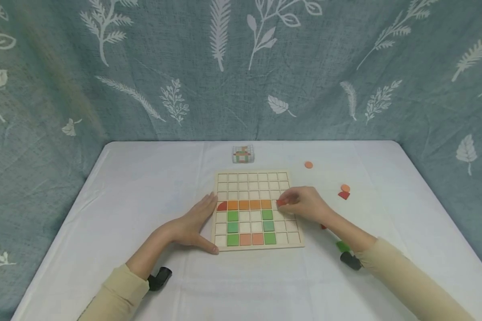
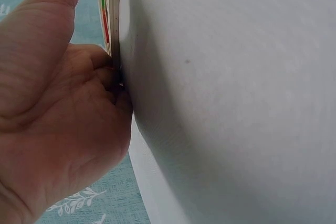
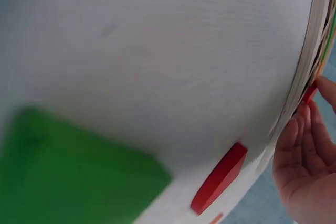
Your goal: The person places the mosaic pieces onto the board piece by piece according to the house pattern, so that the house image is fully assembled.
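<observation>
The left hand (image 1: 190, 225), fingers extended and thumb spread, rests against the left edge of the board (image 1: 244, 216) on the tabletop (image 1: 164, 178); the right hand (image 1: 308, 204) pinches a red piece (image 1: 281, 203) over its right side. The board bears four orange squares (image 1: 244, 205), six green squares (image 1: 233, 216), two pink squares (image 1: 245, 239).

Passage at the left of the frame, obstacles at the centre and right.
A hand could pass over the white table (image 1: 156, 174) at centre left or lower middle, between the forearms. The left hand (image 1: 190, 224) blocked the board's (image 1: 253, 177) left edge, the right hand (image 1: 306, 205) its right side; right of centre, two orange discs (image 1: 345, 188) obstructed.
</observation>
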`<action>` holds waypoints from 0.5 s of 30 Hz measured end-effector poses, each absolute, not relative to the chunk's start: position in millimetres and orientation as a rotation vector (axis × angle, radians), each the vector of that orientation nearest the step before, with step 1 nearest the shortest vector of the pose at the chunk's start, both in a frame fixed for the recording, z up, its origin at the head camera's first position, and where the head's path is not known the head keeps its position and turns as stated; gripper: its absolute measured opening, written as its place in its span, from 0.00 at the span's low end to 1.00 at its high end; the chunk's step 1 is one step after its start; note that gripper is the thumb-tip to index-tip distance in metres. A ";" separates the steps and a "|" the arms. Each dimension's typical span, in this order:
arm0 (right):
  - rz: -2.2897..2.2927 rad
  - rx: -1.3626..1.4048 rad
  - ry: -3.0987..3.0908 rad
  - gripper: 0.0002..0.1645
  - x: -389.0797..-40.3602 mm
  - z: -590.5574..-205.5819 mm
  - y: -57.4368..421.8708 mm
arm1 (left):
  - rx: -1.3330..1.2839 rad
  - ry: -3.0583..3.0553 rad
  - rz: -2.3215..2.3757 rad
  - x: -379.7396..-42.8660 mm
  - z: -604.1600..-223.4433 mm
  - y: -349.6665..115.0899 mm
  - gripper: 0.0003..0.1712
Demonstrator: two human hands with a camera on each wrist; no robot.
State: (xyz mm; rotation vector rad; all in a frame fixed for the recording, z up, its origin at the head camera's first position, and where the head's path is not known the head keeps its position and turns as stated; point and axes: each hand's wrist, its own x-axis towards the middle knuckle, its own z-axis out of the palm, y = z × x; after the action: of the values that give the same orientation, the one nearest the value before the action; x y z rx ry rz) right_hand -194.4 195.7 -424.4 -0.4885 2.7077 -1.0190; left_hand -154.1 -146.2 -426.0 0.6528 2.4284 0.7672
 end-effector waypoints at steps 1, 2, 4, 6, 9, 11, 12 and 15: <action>-1.009 -0.507 2.709 0.11 -195.2 -424.9 193.2 | 0.655 2.429 0.768 -154.0 -426.2 -146.0 0.78; -1.007 -0.516 2.707 0.10 -195.7 -425.2 191.2 | 0.656 2.429 0.767 -153.9 -426.4 -145.9 0.78; -1.000 -0.526 2.710 0.09 -196.4 -425.7 188.4 | 0.655 2.430 0.767 -153.8 -426.9 -145.8 0.78; -1.003 -0.526 2.711 0.09 -196.4 -426.1 187.1 | 0.655 2.431 0.765 -153.9 -427.4 -146.0 0.78; -1.015 -0.525 2.714 0.09 -196.0 -426.5 185.7 | 0.651 2.432 0.764 -154.3 -428.1 -146.8 0.78; -1.030 -0.525 2.709 0.09 -195.3 -426.6 184.9 | 0.651 2.433 0.766 -154.8 -428.7 -147.3 0.78; -1.037 -0.525 2.707 0.09 -194.8 -426.5 184.4 | 0.651 2.433 0.766 -155.1 -428.8 -147.5 0.78; -1.052 -0.536 2.702 0.10 -194.6 -426.9 184.5 | 0.651 2.435 0.765 -155.7 -429.4 -148.0 0.78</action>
State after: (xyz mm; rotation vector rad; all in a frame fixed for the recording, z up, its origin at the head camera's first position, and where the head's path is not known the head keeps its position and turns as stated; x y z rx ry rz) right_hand -194.6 184.5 -426.9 -0.5356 2.7021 -1.0517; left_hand -155.7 -148.0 -429.4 0.6506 2.4350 0.7649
